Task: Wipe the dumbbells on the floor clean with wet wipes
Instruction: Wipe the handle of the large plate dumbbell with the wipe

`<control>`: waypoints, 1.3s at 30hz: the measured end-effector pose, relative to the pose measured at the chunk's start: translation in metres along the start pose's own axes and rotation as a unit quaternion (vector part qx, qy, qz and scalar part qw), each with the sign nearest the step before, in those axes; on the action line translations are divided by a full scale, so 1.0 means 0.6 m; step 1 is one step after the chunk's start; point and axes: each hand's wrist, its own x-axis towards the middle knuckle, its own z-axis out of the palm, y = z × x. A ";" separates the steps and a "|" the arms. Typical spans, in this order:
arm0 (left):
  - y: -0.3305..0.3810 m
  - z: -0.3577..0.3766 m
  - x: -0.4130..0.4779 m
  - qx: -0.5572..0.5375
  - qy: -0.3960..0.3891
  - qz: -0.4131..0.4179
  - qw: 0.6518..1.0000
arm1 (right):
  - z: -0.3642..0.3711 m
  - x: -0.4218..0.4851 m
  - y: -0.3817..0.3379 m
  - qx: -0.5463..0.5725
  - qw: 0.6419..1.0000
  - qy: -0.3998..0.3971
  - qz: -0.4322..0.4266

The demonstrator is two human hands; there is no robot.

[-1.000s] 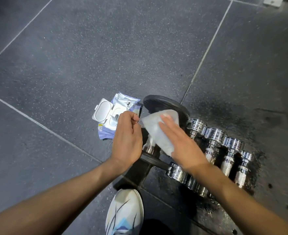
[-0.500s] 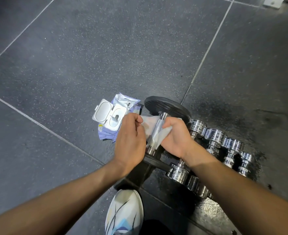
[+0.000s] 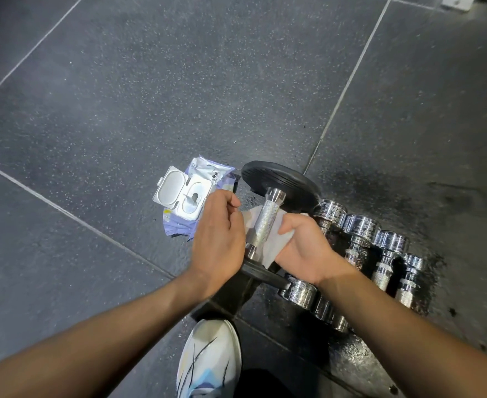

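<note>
A large dumbbell [image 3: 266, 222] with black plates and a knurled chrome handle lies on the floor at centre. A white wet wipe [image 3: 271, 242] passes under the handle. My left hand [image 3: 218, 242] pinches the wipe's left end and my right hand [image 3: 301, 248] grips its right end, so the wipe cradles the bar from below. To the right, several small chrome dumbbells [image 3: 360, 239] lie side by side in a row.
A wet-wipe pack [image 3: 189, 199] with its lid flipped open lies just left of the big dumbbell. My white shoe [image 3: 208, 360] stands below the hands. The dark speckled floor [image 3: 150, 96] looks wet around the chrome dumbbells.
One second ago the wipe was spread on top of the handle under my right palm. It now runs beneath the handle, each hand holding an end, and the bar shows bare on top.
</note>
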 end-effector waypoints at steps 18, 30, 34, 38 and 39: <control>0.001 -0.001 -0.001 0.011 0.000 -0.005 1.000 | -0.009 -0.023 0.001 -0.047 0.997 0.028 0.047; 0.010 0.001 0.014 0.135 -0.081 -0.031 0.987 | 0.027 -0.002 -0.007 -0.082 0.995 0.043 0.026; 0.007 0.001 0.020 0.163 -0.108 -0.034 0.980 | 0.018 -0.012 -0.002 -0.066 0.995 0.034 0.061; 0.014 0.001 0.017 0.177 -0.130 -0.011 0.976 | 0.001 -0.018 -0.025 -0.056 0.998 0.019 0.029; 0.016 0.001 0.017 0.180 -0.132 -0.008 0.975 | 0.000 -0.015 -0.030 -0.045 0.999 0.022 0.017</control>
